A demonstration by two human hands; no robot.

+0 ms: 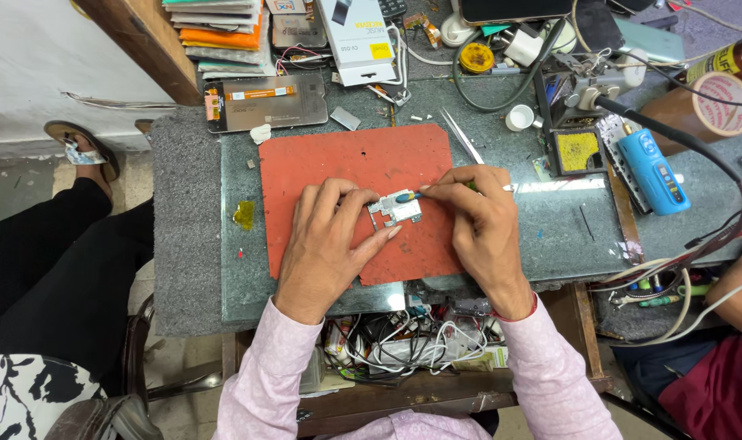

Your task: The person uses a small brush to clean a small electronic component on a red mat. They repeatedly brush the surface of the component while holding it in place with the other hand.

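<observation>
A small metal circuit board (397,209) lies on a red work mat (322,163) on the glass bench top. My left hand (326,240) rests on the mat with its fingers pinning the board's left and lower edges. My right hand (478,224) grips a thin tool with a blue and yellow tip (407,196), and that tip touches the board's top edge. Both sleeves are pale pink.
Metal tweezers (462,135) lie beside the mat's upper right corner. A phone screen panel (261,102) sits at upper left, a blue device (653,169) and a solder sponge stand (577,151) at right. Another person's arm (741,285) is at far right, someone's legs (61,261) at left.
</observation>
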